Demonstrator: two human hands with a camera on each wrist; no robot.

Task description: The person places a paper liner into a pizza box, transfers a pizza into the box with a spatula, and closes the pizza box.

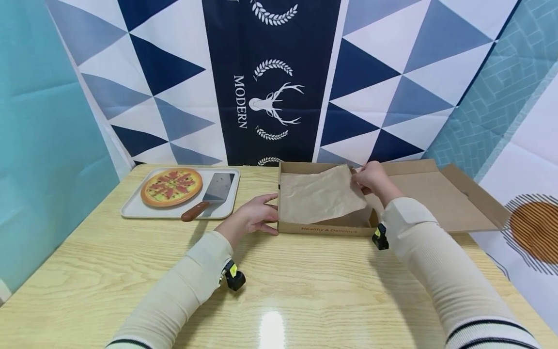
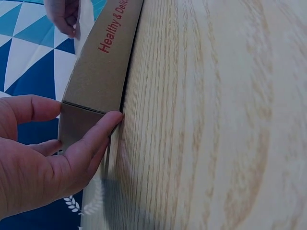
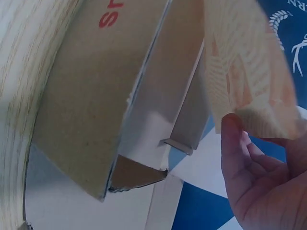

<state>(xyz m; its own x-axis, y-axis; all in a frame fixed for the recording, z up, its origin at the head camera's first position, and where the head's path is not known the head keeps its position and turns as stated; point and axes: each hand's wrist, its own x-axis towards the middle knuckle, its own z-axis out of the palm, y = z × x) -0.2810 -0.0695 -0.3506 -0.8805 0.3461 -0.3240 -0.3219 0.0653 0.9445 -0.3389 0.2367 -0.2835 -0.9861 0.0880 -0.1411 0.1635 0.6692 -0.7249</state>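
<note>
Nearest the viewer, two pale sleeves [image 1: 449, 276] are reaching over the wooden table [image 1: 331, 295]. The left hand [image 1: 257, 213] is steadying the cardboard box [image 1: 314, 229] at its left front corner, its fingers spreading against the outside without closing on anything. The right hand [image 1: 374, 177] is grasping the right end of the brown paper [image 1: 318, 196] between thumb and fingers. The paper is lying partly within the box, its right end rising off the bottom. The lid [image 1: 418, 194] is lying folded back to the right: opening the box is apparently needing no further work, whereas lining it is seeming only partly done, the raised end wanting lowering. To the left, the tray [image 1: 131, 208] is carrying the pizza [image 1: 171, 187], untouched, and the spatula [image 1: 218, 188], whose handle is crossing the near rim. Farthest off, patterned cloth [image 1: 174, 72] is hanging behind the table.
</note>
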